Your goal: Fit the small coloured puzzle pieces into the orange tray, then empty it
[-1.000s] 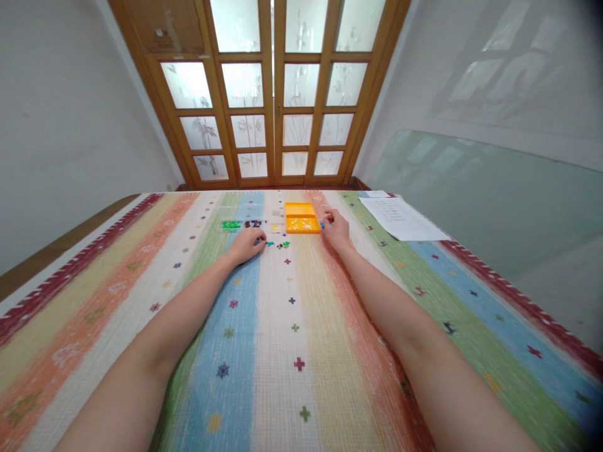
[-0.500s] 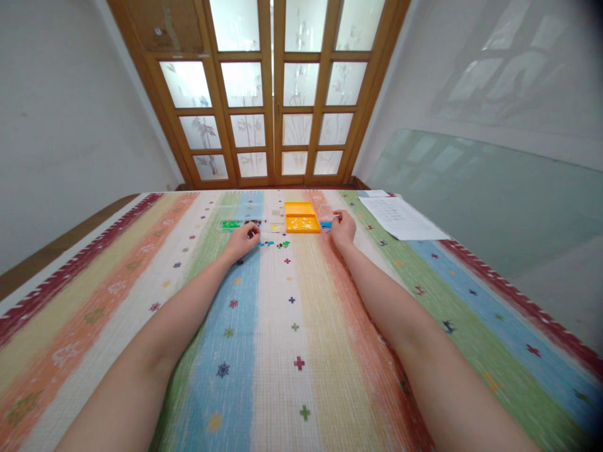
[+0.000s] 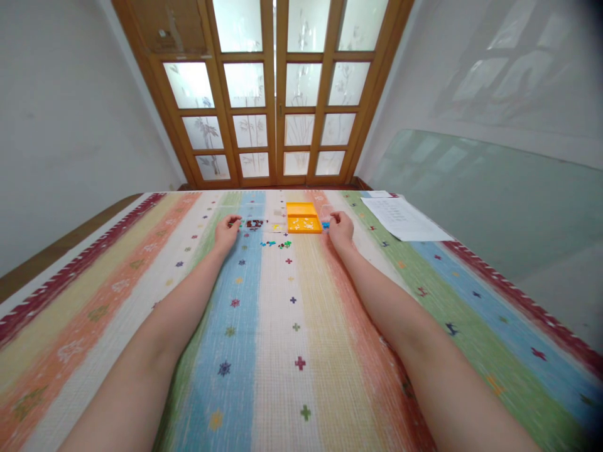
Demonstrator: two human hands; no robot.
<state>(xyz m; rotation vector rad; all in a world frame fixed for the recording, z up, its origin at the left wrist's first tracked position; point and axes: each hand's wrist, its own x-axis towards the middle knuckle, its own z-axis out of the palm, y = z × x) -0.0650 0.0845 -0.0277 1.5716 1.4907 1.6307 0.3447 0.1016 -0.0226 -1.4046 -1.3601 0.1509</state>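
Observation:
Far out on the striped cloth, my left hand [image 3: 227, 230] lies with its fingers curled, covering the spot where a small pile of green pieces lay. A pile of dark red pieces [image 3: 254, 223] sits just to its right. My right hand [image 3: 340, 227] rests beside the orange tray [image 3: 294, 209], fingers pinched close to some blue pieces [image 3: 325, 224]. The tray holds small pale bits. Several tiny coloured pieces [image 3: 277, 243] are scattered between my hands. What either hand grips is too small to make out.
A printed white sheet of paper [image 3: 400, 216] lies at the far right of the cloth [image 3: 292, 326]. A large pane of glass [image 3: 494, 207] leans along the right wall. Wooden glazed doors [image 3: 276, 94] stand beyond the far edge.
My left hand moved left and farther out, from the loose pieces to the green pile. My right hand shifted slightly right of the tray. The view tilted a little.

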